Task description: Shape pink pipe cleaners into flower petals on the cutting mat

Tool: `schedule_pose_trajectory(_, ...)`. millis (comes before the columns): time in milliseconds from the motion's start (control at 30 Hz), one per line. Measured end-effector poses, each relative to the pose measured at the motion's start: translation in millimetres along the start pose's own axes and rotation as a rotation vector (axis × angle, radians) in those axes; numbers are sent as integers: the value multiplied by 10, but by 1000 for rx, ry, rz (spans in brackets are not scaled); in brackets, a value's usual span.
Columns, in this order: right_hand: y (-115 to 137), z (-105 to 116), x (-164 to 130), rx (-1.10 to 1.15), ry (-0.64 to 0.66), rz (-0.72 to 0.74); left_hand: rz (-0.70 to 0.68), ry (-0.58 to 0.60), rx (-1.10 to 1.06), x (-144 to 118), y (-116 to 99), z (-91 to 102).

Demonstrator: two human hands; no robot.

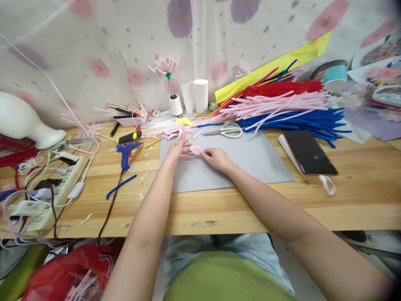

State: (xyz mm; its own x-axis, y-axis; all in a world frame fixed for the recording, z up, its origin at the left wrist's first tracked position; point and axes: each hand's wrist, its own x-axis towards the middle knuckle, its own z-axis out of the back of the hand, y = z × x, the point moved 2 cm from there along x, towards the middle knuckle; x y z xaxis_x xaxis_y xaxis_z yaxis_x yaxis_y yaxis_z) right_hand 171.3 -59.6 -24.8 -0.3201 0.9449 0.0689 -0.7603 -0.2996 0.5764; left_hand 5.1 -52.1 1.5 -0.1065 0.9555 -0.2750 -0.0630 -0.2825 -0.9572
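Observation:
A pale pink petal (196,149), apparently of fuzzy pipe cleaner, is pinched at its right end by my right hand (216,159). My left hand (178,149) lies just left of it with fingers apart; whether a fingertip touches the petal is too small to tell. Both hands are over the grey cutting mat (250,161). Behind my left hand sit more pink petals (171,133), with a short pink strip (198,133) to their right. Scissors (225,131) with pale handles rest at the mat's back edge.
A blue glue gun (126,154) and a power strip (61,196) with tangled cables are on the left. Bundles of pink (275,104) and blue pipe cleaners (297,122) lie back right. A pink flower (166,67) stands in a white pot; a black phone (310,152) is right.

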Motion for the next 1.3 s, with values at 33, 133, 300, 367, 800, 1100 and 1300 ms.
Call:
schedule_pose_trajectory(33,3,-5,4,7,-14,-26,0,6,-21,5,18,-30)
schedule_pose_trajectory(133,12,-16,17,12,-33,-61,-57,17,45,33,108,-122)
schedule_pose_trajectory(300,19,5,8,43,-1,12,-199,-61,198,140,195,-145)
schedule_pose_trajectory(367,9,24,-3,67,10,48,-206,-59,255,191,170,-106)
schedule_pose_trajectory(800,29,-27,46,305,-6,48,-337,-128,621,187,-102,43)
schedule_pose_trajectory(1100,-13,-42,91,741,-27,-28,-56,4,60,-28,-54,-293)
schedule_pose_trajectory(1300,17,77,50,968,-41,87,221,307,-164,-61,-47,-389)
